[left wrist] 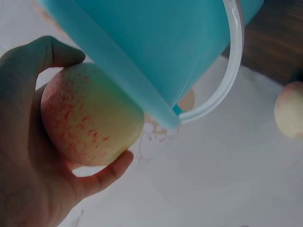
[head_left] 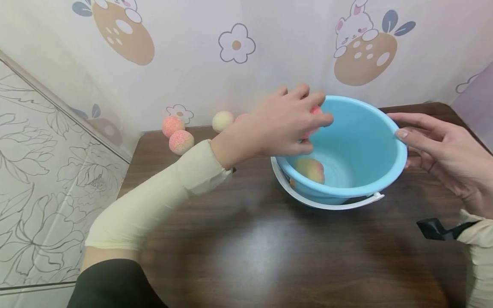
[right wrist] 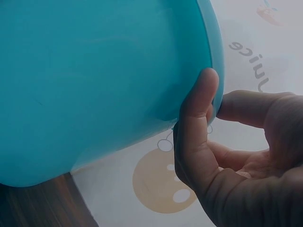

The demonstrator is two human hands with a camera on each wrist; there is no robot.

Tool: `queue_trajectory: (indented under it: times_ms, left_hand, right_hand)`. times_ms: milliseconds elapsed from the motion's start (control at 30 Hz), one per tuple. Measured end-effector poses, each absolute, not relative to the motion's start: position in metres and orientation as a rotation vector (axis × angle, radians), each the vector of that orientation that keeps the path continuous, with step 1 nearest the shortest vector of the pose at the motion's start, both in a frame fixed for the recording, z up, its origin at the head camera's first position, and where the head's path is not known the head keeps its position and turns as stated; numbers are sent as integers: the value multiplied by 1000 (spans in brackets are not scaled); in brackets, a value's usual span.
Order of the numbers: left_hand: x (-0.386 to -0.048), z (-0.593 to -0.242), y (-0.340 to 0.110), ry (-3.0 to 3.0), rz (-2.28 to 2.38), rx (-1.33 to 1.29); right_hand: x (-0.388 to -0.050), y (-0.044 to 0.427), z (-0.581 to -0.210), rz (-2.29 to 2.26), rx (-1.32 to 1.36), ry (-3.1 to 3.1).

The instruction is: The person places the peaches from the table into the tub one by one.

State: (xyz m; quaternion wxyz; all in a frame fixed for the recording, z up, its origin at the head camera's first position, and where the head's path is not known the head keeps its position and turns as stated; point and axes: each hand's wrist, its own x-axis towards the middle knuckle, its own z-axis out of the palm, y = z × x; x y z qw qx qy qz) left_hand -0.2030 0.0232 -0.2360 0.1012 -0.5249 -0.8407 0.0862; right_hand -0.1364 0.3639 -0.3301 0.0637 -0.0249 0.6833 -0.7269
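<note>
Dark wood-grain table (head_left: 200, 256) below; your left hand (head_left: 286, 122) curls about a round pink-yellow fruit (left wrist: 90, 116) at the left rim of a blue plastic bucket (head_left: 362, 132), your right hand (head_left: 450, 149) gripping the rim opposite.

Dark wooden table (head_left: 327, 256) before me caught glare (head_left: 256, 244). Behind it hung pale curtain (head_left: 277, 55), printed with rabbits (head_left: 356, 25), tan fruit (head_left: 366, 64), outlined flowers (head_left: 236, 43). To my left stood panel (head_left: 54, 179) of line-drawn blossoms (head_left: 32, 241).

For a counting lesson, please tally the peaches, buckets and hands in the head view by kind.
Peaches: 6 showing, some partly hidden
Bucket: 1
Hands: 2
Total: 9
</note>
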Motion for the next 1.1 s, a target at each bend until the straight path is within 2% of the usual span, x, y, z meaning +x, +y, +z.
queue_trajectory:
  times_ms: [533,1100]
  left_hand:
    - [-221,-251,48,-2605,391,-1896]
    - [-227,-270,72,-2709,665,-2054]
  right_hand:
    - [-135,361,-330,-2182,-80,2112]
    - [-136,362,-333,-2174,-50,2141]
